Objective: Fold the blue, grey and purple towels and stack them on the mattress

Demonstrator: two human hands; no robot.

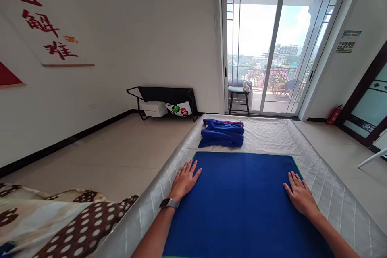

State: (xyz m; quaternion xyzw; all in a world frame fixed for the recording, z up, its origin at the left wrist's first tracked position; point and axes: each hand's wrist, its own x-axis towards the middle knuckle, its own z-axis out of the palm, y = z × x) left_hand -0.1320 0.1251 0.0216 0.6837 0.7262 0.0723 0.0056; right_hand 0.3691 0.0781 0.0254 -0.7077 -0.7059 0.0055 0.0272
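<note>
A blue towel (242, 201) with a thin green edge lies spread flat on a pale quilted mattress (266, 133). My left hand (184, 179) rests on its left edge, palm down with the fingers stretched out; a watch is on that wrist. On the opposite edge lies my right hand (299, 193), also flat with its fingers extended. Neither hand grips anything. Just beyond the towel's far edge sits a pile of folded blue cloths (222, 134), with a purple one showing at the back.
A patterned blanket (69, 225) lies at the lower left. Against the far wall stands a black rack (166, 94) with white boxes (154, 109) and a printed bag (179, 109). Sliding glass doors (279, 52) are ahead; a fire extinguisher (334, 115) stands at the right.
</note>
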